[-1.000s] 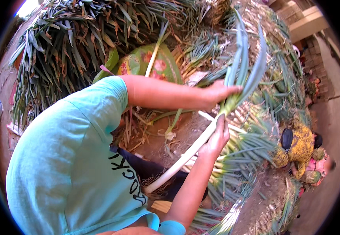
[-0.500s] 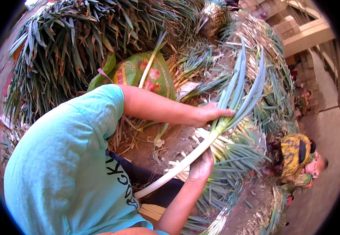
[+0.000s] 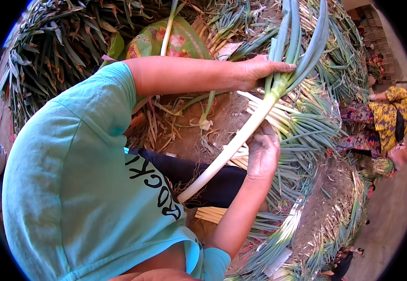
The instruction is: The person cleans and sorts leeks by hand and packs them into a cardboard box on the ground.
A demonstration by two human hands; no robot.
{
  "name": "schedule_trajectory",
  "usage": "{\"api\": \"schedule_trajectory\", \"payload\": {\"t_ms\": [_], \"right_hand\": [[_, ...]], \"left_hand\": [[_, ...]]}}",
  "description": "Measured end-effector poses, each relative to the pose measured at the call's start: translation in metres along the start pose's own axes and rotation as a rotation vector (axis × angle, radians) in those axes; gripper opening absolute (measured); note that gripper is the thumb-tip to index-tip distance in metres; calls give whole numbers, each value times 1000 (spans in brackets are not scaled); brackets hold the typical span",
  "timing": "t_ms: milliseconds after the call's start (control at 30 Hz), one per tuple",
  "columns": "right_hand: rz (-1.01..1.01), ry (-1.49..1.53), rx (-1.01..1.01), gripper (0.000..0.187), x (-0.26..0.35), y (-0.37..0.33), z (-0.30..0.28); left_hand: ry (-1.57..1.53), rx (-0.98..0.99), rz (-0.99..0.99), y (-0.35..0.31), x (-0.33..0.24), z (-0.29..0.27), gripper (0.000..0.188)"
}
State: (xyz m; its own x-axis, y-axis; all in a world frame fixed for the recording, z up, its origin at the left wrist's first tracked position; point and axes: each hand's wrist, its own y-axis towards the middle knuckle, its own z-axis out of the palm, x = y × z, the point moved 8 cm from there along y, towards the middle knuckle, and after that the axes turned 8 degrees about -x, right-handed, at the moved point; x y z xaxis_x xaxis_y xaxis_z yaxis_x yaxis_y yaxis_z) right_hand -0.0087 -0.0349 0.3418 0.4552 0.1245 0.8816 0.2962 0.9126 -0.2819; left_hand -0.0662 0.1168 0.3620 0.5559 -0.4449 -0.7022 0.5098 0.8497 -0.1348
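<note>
A long green onion point(image 3: 227, 152) with a thick white stalk slants across the middle, its root end by my shirt front. My left hand point(image 3: 264, 71) is closed round it just below the split of the leaves, thumb lying across the front. Lower down, my right hand point(image 3: 263, 152) is at the underside of the stalk, palm showing and fingers bent in against it; its fingertips are partly hidden. Below and beyond the hands lies a pile of green onions point(image 3: 302, 133), pale ends toward me.
A big heap of green onions with dry leaf tips point(image 3: 58, 61) stands at upper left. Near it is a green patterned sack point(image 3: 180, 42) with one onion across it. Trimmed leaves litter the soil point(image 3: 222, 112). A person in a yellow patterned top point(image 3: 391, 114) is at far right.
The view has shifted, so most things sit higher in it. Both hands and the onion are farther up the picture; my right hand's fingers look looser on the stalk.
</note>
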Motion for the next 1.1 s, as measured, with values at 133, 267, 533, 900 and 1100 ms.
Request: {"api": "schedule_trajectory", "payload": {"t_ms": [133,267,533,900,1100], "right_hand": [[-9,-19,-52,37,3,8,6],[-22,66,27,45,-7,9,16],[227,268,184,43,-53,-18,8],[-200,85,-269,17,-8,-17,6],[-254,-41,-364,23,-9,-26,-15]], "left_hand": [[-86,76,-141,2,16,2,37],[-176,244,-187,-2,27,13,51],[-200,319,-231,-6,31,24,52],[-263,236,-224,-8,40,26,53],[-262,276,-217,-13,37,34,53]]}}
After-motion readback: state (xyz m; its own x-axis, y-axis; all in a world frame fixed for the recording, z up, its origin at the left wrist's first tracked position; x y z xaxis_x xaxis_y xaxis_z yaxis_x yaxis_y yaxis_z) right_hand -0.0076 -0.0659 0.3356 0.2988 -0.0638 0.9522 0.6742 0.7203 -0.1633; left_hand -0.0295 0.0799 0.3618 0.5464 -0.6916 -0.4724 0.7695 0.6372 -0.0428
